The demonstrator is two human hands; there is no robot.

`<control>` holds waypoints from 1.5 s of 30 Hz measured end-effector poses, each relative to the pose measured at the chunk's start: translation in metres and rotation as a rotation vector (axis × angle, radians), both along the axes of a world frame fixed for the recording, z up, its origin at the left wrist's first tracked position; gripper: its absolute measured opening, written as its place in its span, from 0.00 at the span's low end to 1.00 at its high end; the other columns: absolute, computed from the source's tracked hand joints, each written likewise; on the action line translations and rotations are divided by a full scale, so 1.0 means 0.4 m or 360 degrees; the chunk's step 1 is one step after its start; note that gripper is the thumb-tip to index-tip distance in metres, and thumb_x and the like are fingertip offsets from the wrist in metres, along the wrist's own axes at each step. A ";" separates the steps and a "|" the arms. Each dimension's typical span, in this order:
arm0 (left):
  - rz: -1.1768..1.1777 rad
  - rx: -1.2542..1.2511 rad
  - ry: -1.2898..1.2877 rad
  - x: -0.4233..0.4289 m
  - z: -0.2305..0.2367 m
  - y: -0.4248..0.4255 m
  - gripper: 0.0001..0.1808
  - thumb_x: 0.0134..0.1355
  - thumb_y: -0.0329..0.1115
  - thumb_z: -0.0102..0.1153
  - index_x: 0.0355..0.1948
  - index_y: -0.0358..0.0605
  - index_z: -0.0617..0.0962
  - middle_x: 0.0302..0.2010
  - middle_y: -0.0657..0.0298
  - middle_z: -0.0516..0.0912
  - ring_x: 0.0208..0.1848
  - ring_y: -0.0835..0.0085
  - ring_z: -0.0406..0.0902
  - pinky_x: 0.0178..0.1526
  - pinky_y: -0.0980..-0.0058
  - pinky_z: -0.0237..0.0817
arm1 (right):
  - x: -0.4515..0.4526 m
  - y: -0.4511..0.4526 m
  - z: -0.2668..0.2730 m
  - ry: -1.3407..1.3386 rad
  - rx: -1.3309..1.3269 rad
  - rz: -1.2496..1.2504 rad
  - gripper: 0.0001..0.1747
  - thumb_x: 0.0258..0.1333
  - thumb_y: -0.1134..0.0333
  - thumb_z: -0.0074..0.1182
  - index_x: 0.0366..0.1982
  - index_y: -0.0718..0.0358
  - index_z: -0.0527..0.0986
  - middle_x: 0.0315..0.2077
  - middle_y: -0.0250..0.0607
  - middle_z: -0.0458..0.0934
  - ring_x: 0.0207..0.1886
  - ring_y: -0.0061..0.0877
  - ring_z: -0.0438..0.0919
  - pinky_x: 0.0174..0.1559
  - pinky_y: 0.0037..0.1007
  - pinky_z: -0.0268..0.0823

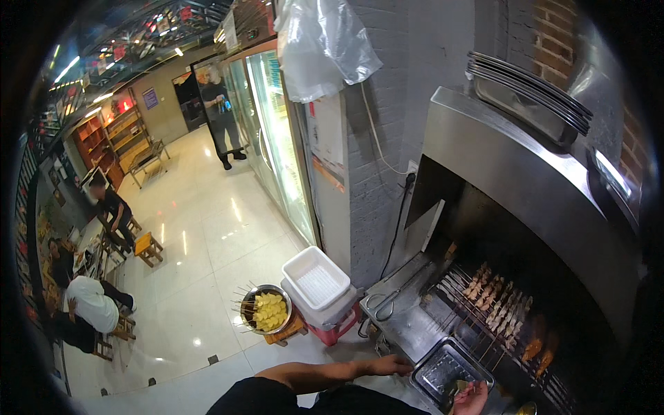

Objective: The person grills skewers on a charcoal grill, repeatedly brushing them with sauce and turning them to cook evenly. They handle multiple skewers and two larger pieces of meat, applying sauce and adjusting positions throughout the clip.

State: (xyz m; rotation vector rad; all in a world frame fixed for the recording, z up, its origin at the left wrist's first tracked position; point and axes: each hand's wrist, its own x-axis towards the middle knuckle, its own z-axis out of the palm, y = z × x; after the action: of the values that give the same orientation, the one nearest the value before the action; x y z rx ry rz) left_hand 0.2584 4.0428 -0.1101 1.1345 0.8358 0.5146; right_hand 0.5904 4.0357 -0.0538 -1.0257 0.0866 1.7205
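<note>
A rectangular metal tray (426,380) lies at the front of the grill counter. My left hand (393,365) is beside its left rim with the fingers bent; whether it touches the rim is hard to tell. Over the tray's near right part, my right hand (471,398) has its fingers curled at a small greenish-brown thing (460,385), too small to name. Just beyond, meat skewers (498,306) lie in a row across the grill bars, their sticks pointing towards me. Two reddish-orange pieces of food (533,349) are on the grill farther right.
Metal tongs (385,306) lie on the steel counter (402,332). Left of it stand a white plastic basket (315,277) and a metal bowl (267,310) of yellow skewered slices on a wooden stool (286,331). Stacked trays (529,98) rest on the hood. Several people are seated farther left.
</note>
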 end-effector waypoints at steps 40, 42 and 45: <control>0.0879 -0.0677 -0.0896 0.364 0.163 0.180 0.13 0.60 0.32 0.58 0.47 0.48 0.78 0.33 0.69 0.81 0.32 0.84 0.74 0.31 0.84 0.61 | -0.201 0.123 0.098 -0.0196 0.0158 -0.0261 0.10 0.55 0.67 0.57 0.40 0.56 0.76 0.24 0.26 0.75 0.22 0.14 0.70 0.22 0.18 0.58; 0.0936 -0.0684 -0.0899 0.360 0.171 0.181 0.13 0.60 0.32 0.58 0.47 0.48 0.78 0.34 0.70 0.81 0.32 0.84 0.74 0.30 0.84 0.60 | -0.200 0.123 0.099 -0.0277 0.0119 -0.0244 0.08 0.57 0.66 0.56 0.40 0.54 0.75 0.23 0.25 0.74 0.21 0.14 0.70 0.22 0.20 0.60; 0.0955 -0.0631 -0.0906 0.356 0.179 0.183 0.14 0.60 0.33 0.58 0.49 0.49 0.78 0.35 0.71 0.81 0.32 0.84 0.73 0.30 0.83 0.60 | -0.199 0.121 0.099 -0.0243 0.0169 -0.0242 0.10 0.54 0.66 0.59 0.39 0.54 0.76 0.23 0.23 0.73 0.21 0.12 0.68 0.21 0.18 0.56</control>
State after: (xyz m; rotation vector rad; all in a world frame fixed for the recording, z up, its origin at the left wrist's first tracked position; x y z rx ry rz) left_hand 0.4006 4.1160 -0.0386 0.3184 0.7179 1.0559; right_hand 0.5106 4.0841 -0.0143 -1.0414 -0.0244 1.4892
